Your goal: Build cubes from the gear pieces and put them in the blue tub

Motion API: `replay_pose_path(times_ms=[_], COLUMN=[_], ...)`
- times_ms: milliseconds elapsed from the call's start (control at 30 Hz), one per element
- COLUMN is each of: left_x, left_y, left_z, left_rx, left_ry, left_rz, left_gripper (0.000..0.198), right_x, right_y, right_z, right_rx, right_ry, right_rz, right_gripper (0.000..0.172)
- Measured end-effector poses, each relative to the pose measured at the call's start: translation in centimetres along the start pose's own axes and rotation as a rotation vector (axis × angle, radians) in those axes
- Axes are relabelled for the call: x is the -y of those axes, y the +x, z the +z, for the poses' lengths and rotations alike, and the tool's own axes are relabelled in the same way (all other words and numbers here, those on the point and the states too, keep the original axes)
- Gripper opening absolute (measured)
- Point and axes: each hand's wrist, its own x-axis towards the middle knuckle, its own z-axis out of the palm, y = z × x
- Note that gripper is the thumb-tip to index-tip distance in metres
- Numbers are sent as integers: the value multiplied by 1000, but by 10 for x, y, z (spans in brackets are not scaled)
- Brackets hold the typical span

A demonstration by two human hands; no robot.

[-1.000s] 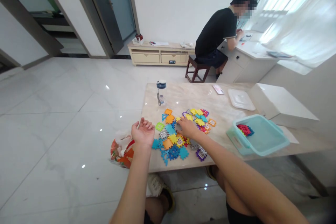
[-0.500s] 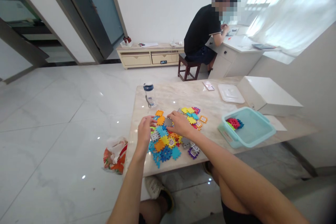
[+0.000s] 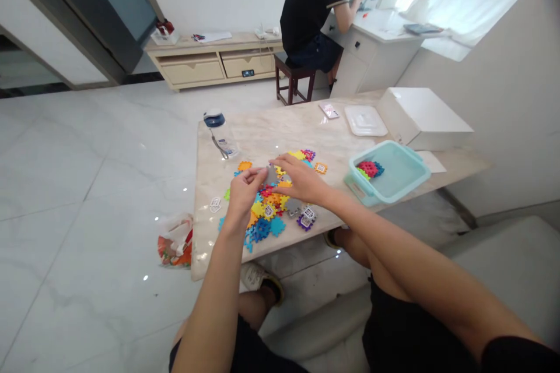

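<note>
A heap of coloured plastic interlocking pieces (image 3: 271,210) lies on the marble table (image 3: 280,134). My left hand (image 3: 242,192) and my right hand (image 3: 300,180) meet above the heap, both pinching one grey piece (image 3: 272,175) between them. More coloured pieces, such as a yellow one (image 3: 298,155) and a purple one (image 3: 305,222), surround my hands.
A teal bin (image 3: 389,172) holding a few pieces (image 3: 370,169) stands to the right, with a white lid (image 3: 365,120), a white box (image 3: 422,118) and a phone (image 3: 329,110) behind it. A bottle (image 3: 221,134) stands far left. A bag (image 3: 175,242) lies on the floor. A person sits at a desk behind.
My left hand came in from the table's edge to the heap. Both hands now hold a grey piece lifted off the heap. The view has tilted downward.
</note>
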Motion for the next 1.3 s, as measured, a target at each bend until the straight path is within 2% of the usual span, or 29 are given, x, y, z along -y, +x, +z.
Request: replay_pose_path(times_ms=[67,167,233,300,433,500,600,767,900,967,1100,1167,1300], left_x=[-3,-2,4,11,15,11,1,-1,7,11,18,22,30], left_y=[3,7,6,3,-3,-4,-4,-5,-6,-6,-5,-6,-6], left_z=[-2,-8,-8,-5,-4,-10,-23,-30,-23,-17,-4,3,12], left_rx=[-111,-251,-293,-280,-171,-166,-213,-274,-243,-226,-114,-55,28], left_ry=[-111,-253,-308,-349,-384,-378,-375,-173,-54,-34,36,83,185], left_rz=[-16,-23,-34,-90,-212,-189,-114,-37,-13,-24,-45,-45,-42], left_gripper=[29,24,19,15,17,19,19,28,40,41,45,46,44], right_x=[-15,-27,-26,-19,-10,-11,-16,-13,-1,5,13,15,11], right_y=[-7,-16,-22,-28,-42,-48,-50,-37,-21,-15,-12,-15,-21], right_z=[-3,4,16,31,51,56,61,56,32,16,-9,-15,-15], right_rx=[26,281,417,439,455,480,500,486,418,358,151,83,117], right_ry=[8,-185,-303,-353,-398,-406,-409,-418,-428,-404,-199,-123,-121], right_rz=[125,288,324,360,434,461,468,451,473,428,176,107,69], right_gripper=[51,28,21,28,59,71,77,57,40,36,43,45,43])
